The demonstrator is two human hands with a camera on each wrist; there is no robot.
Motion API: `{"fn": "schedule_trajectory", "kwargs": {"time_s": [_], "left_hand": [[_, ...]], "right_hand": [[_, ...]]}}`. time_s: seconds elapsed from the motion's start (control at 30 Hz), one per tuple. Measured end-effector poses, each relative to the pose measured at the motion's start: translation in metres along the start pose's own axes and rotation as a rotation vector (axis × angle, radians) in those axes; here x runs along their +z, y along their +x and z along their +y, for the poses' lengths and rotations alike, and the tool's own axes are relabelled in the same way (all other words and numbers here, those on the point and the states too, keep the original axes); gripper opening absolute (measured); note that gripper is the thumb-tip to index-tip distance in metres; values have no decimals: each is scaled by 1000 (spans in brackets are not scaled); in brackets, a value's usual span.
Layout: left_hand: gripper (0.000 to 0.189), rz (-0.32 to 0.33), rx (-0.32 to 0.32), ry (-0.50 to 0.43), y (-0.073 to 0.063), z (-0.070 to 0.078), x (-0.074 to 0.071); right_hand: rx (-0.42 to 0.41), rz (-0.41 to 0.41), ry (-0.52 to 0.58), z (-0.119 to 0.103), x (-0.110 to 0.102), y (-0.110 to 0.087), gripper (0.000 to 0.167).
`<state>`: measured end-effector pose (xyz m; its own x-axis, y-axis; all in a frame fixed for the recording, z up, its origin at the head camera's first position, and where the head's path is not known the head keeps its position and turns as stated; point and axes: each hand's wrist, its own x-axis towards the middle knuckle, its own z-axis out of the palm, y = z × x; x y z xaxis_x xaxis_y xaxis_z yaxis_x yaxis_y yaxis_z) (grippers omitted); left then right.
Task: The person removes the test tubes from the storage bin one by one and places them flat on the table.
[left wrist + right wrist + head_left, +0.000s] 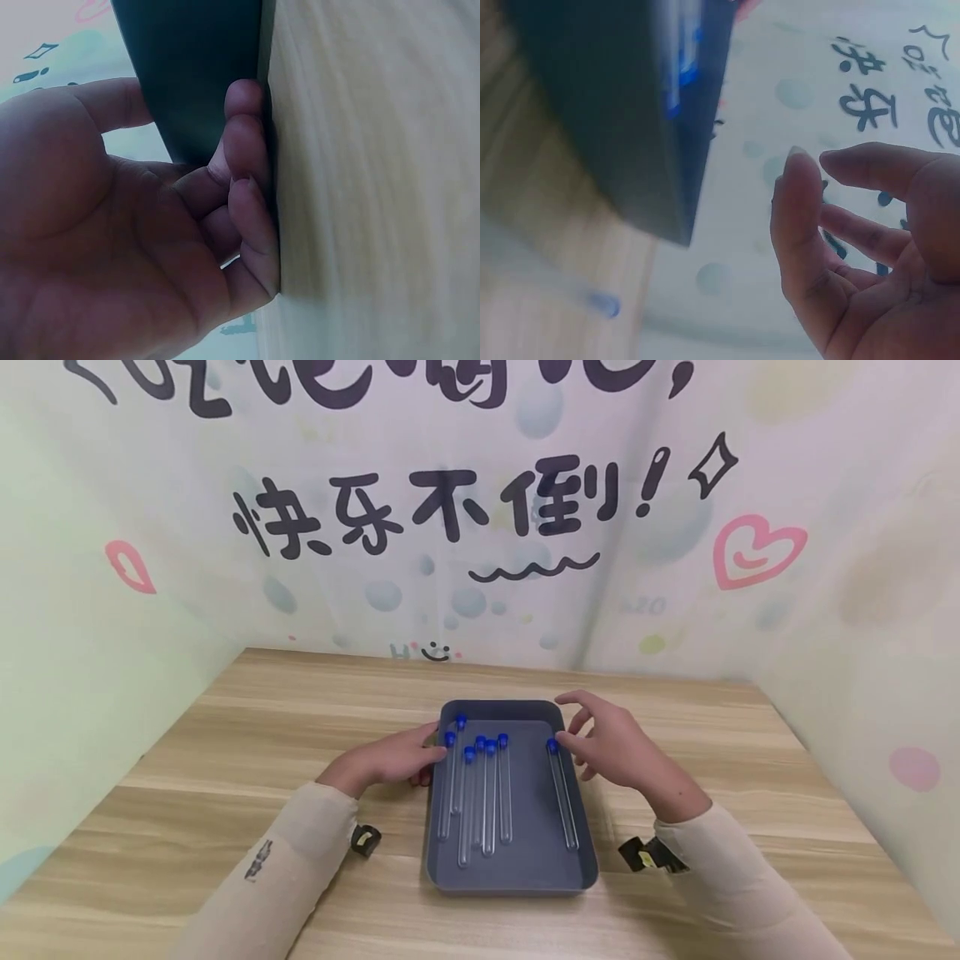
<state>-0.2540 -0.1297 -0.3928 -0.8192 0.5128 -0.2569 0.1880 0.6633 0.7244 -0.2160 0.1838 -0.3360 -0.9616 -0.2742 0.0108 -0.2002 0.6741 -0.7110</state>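
Left hand (pixel 390 757) clamps the tray (pixel 528 864), lower center; right hand (pixel 613 748) has fingers apart. Level's safest imo, tubes (pixel 506 793) might roll.

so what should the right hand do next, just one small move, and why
Perhaps lower the right hand slightly and pinch the slender, clear, blue-capped tube nearest the right wall of the grey rectangular tray. That hand is empty and close to the tube's capped end, while the left hand holds the tray's left wall, which should keep it steady.
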Motion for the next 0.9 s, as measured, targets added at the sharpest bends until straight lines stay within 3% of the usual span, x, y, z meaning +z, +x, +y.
{"fn": "schedule_trajectory", "kwargs": {"time_s": [0.47, 0.9], "left_hand": [[57, -3, -6, -14, 3, -4, 1], [57, -14, -14, -5, 2, -3, -2]], "right_hand": [[-21, -95, 74, -34, 35, 22, 53], [-22, -139, 48, -30, 57, 34, 53]]}}
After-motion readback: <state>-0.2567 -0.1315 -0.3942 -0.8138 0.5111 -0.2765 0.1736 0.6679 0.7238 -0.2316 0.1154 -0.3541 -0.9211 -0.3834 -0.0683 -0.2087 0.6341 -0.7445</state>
